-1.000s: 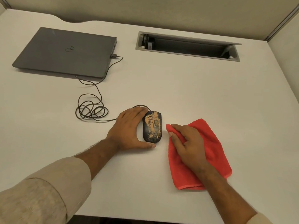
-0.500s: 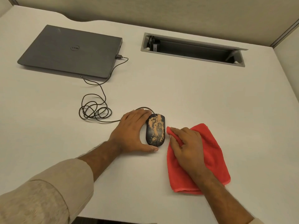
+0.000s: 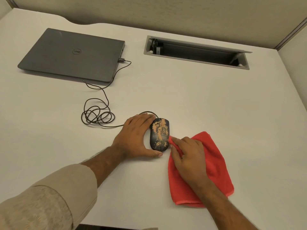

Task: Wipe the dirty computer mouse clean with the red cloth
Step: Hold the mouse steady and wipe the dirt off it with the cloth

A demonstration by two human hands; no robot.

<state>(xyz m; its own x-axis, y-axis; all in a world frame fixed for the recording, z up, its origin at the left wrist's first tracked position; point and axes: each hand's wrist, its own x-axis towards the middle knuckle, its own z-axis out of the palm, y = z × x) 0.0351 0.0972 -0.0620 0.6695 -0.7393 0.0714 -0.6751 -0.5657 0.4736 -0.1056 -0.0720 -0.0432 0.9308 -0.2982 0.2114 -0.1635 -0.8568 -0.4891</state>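
Observation:
A black computer mouse (image 3: 159, 134) smeared with orange-brown dirt lies on the white desk near its middle. My left hand (image 3: 134, 138) cups the mouse's left side, thumb along its near end, fingers at its far end. The red cloth (image 3: 214, 165) lies flat on the desk just right of the mouse. My right hand (image 3: 187, 156) rests on the cloth and pinches its near-left corner, which touches the mouse's right edge.
A closed grey laptop (image 3: 71, 55) sits at the far left, with the mouse cable (image 3: 98, 115) coiled between it and the mouse. An open cable slot (image 3: 196, 52) is recessed in the desk at the back. The desk's front edge runs just below my arms.
My right hand has slid the pinched cloth corner leftward until it meets the mouse's right edge. My left hand has kept its hold on the mouse.

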